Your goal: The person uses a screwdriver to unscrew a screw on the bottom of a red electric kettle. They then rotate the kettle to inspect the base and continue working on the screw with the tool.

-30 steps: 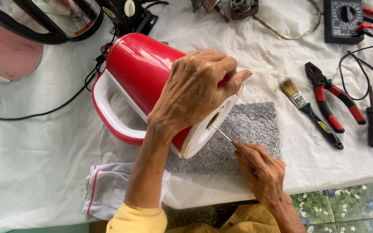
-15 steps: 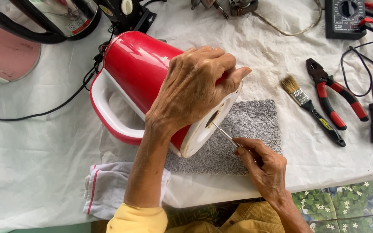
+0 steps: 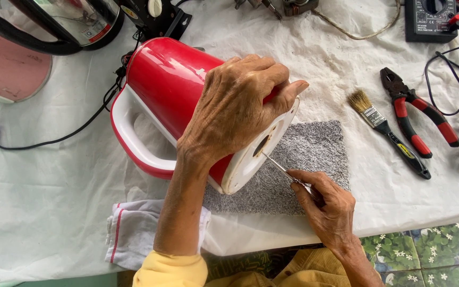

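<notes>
Barely shifted since prev frame: right hand (image 3: pixel 328 207) a touch lower, still pinching thin screwdriver (image 3: pixel 281 169), tip at hole in white base. Left hand (image 3: pixel 237 106) clamped over red kettle (image 3: pixel 173 90), lying on its side on table (image 3: pixel 38 202), base over grey mat (image 3: pixel 314 154). Brush (image 3: pixel 386 130), pliers (image 3: pixel 415 114) nearby to the right.

Red plastic electric kettle with white handle and white base (image 3: pixel 171 90): laid on its side, base facing right; thin metal screwdriver shaft (image 3: pixel 278 166) tip touching the base's central opening
</notes>
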